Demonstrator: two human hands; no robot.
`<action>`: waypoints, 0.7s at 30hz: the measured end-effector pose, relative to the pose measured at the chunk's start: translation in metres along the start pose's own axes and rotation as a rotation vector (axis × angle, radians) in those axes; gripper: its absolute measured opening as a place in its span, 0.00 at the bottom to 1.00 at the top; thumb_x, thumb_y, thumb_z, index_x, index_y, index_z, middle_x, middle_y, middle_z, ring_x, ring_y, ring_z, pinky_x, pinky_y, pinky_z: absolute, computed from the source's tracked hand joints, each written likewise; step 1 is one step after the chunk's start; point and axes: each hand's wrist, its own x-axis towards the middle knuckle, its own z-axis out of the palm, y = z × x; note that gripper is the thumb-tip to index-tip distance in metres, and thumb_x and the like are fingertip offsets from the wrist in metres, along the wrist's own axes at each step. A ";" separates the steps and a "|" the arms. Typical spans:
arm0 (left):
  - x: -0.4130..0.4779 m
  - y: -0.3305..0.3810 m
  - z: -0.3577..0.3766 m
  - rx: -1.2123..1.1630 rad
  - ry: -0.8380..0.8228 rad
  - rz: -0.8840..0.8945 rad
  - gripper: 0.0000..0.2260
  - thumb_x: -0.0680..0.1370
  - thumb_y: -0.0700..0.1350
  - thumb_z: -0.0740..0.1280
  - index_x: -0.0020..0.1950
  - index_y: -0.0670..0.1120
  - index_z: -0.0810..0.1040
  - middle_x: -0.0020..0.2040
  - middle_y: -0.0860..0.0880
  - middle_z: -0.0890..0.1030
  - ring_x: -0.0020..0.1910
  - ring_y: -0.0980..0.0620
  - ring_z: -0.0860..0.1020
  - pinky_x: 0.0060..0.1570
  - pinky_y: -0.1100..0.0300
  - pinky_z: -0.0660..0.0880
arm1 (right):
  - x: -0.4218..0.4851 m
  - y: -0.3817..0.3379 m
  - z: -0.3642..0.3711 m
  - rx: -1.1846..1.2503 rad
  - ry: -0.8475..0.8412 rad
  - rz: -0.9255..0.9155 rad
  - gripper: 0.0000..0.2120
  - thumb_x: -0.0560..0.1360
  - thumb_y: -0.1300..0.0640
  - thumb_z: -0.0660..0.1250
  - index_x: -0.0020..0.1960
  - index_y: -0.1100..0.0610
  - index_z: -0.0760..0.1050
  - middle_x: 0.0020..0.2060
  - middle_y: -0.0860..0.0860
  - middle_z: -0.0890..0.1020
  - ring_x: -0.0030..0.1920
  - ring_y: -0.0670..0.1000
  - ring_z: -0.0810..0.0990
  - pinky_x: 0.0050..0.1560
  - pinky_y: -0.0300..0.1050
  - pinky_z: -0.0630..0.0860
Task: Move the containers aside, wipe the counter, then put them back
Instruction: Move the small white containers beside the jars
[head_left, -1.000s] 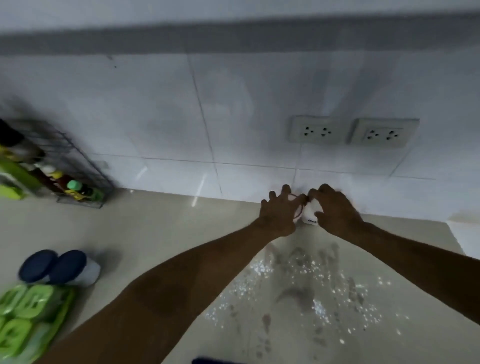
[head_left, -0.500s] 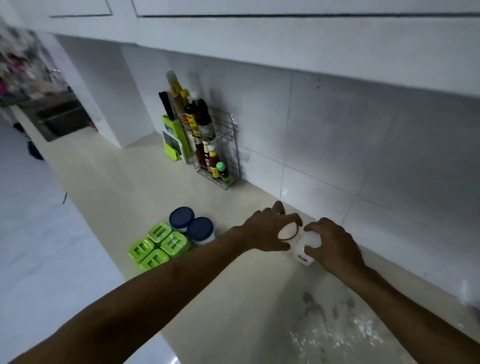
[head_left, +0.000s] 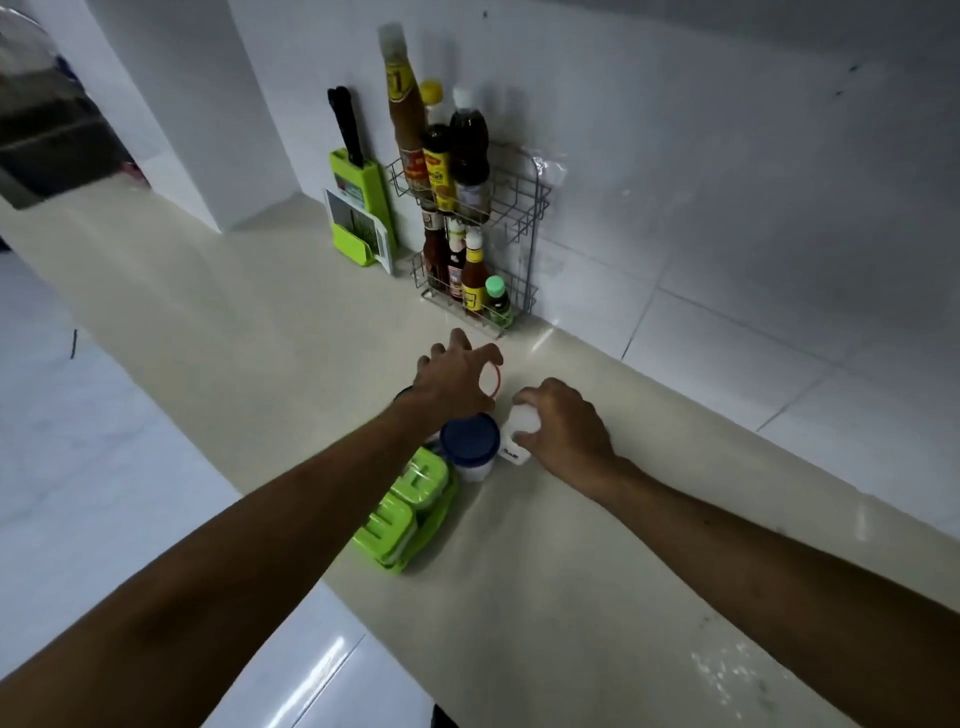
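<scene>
My left hand (head_left: 453, 382) is closed over a small container with a red-rimmed lid (head_left: 492, 378), held just above the cream counter (head_left: 249, 332). My right hand (head_left: 563, 423) grips a small white container with a dark label (head_left: 518, 435), low over the counter. Both sit right beside a blue-lidded jar (head_left: 470, 447). A second blue-lidded jar is mostly hidden under my left forearm. Green-lidded boxes on a green tray (head_left: 408, 512) lie in front of the jar, near the counter's front edge.
A wire rack of sauce bottles (head_left: 467, 234) stands against the tiled wall behind my hands. A green knife block with a cutting board (head_left: 361, 218) is left of it. White specks (head_left: 727, 670) dot the counter at lower right. The counter edge drops to a white floor at left.
Both hands have carried the two small containers from the spot by the wall sockets leftwards along the counter to the blue-lidded jars. My view has swung left with them.
</scene>
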 end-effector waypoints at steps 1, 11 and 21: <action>0.003 -0.007 0.004 -0.018 -0.018 -0.008 0.32 0.74 0.56 0.80 0.74 0.61 0.71 0.70 0.42 0.69 0.66 0.35 0.74 0.64 0.40 0.72 | 0.005 -0.005 0.007 -0.001 0.002 -0.004 0.24 0.75 0.51 0.79 0.69 0.51 0.81 0.61 0.53 0.81 0.60 0.57 0.83 0.58 0.51 0.83; -0.019 -0.006 0.006 0.046 0.006 -0.045 0.25 0.77 0.51 0.73 0.75 0.57 0.76 0.80 0.44 0.69 0.77 0.37 0.70 0.75 0.36 0.65 | 0.028 -0.012 0.014 0.128 -0.086 -0.035 0.28 0.74 0.60 0.79 0.72 0.57 0.79 0.66 0.56 0.78 0.65 0.59 0.80 0.66 0.51 0.78; -0.104 0.118 0.102 -0.096 0.015 0.498 0.21 0.81 0.48 0.70 0.75 0.52 0.77 0.76 0.48 0.74 0.71 0.46 0.77 0.66 0.53 0.79 | -0.094 0.104 -0.029 0.254 -0.159 0.168 0.34 0.81 0.53 0.72 0.83 0.54 0.64 0.77 0.52 0.67 0.73 0.54 0.74 0.74 0.52 0.74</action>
